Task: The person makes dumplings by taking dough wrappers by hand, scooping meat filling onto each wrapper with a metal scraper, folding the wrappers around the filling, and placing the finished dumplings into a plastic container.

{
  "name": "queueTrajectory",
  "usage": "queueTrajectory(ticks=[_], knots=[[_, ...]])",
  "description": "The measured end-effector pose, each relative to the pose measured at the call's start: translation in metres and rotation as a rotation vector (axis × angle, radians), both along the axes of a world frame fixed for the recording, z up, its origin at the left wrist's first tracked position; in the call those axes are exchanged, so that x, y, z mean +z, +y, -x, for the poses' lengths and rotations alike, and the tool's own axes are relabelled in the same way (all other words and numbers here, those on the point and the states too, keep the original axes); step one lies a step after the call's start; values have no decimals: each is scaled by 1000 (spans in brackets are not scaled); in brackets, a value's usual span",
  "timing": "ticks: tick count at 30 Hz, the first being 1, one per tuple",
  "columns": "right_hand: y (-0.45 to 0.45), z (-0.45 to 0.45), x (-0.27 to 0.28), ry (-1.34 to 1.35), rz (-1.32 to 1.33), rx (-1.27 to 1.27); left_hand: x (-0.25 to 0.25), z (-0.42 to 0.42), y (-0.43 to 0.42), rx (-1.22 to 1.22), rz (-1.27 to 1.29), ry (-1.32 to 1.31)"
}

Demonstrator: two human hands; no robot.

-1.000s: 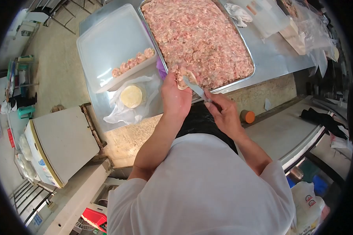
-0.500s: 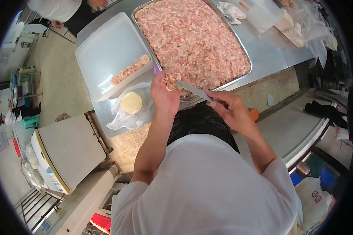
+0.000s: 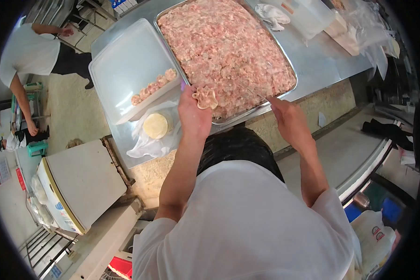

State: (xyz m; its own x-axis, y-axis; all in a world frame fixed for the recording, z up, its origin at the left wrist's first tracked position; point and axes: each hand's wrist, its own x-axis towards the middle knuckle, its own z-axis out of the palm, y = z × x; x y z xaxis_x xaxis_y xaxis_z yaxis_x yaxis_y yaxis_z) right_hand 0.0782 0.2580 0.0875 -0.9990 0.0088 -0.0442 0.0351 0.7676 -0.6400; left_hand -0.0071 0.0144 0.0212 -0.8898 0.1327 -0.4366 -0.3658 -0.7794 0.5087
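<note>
My left hand (image 3: 196,113) holds a thin round wrapper (image 3: 205,98) with some minced meat in it, by the near left corner of a metal tray (image 3: 295,84) full of minced meat (image 3: 228,51). My right hand (image 3: 291,120) is closed round a flat spatula (image 3: 261,96), whose blade touches the meat near the tray's front edge. Left of the tray, a white plastic container (image 3: 126,60) has a row of filled dumplings (image 3: 154,87) along its near side. A stack of pale round wrappers (image 3: 156,126) lies on a plastic bag (image 3: 147,145).
A white cloth (image 3: 271,17), a clear box (image 3: 308,16) and plastic bags (image 3: 368,30) are at the table's far right. A person in a white shirt (image 3: 30,51) walks at the upper left; another person (image 3: 18,139) is farther back. A white freezer (image 3: 84,182) stands lower left.
The spatula has left the wrapper and moved right onto the meat with my right hand. My left hand has shifted slightly left. A person has come into fuller view at the upper left.
</note>
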Motion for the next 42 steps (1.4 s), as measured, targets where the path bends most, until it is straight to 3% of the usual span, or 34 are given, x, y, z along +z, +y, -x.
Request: queueTrajectory(ticks=[4,7,10,13,16,19,22,25,28,42], knots=[[-35,-9,9,149,282,152,18,-3,13,16,-3,-43],[-52,-3,17,-69,209,69,20,-4,15,-14,58,7],[-54,-8,-4,183,268,2,7,-4,8,-48,88,11],[-16,-9,-17,-51,123,-128,8,-4,2,-60,79,-21],[33,-2,-21,-338,-229,-54,22,-1,7,34,-81,-37],[17,-5,6,99,43,109,22,-6,2,-32,-37,1],[-31,-6,23,61,214,124,39,-9,11,-2,66,-146],[-54,-5,-4,88,271,114,28,-13,6,-60,-18,-67],[-50,-8,-2,28,282,118,24,-12,4,86,33,-92],[-60,-10,-10,52,388,109,5,-18,-6,137,-57,-116]])
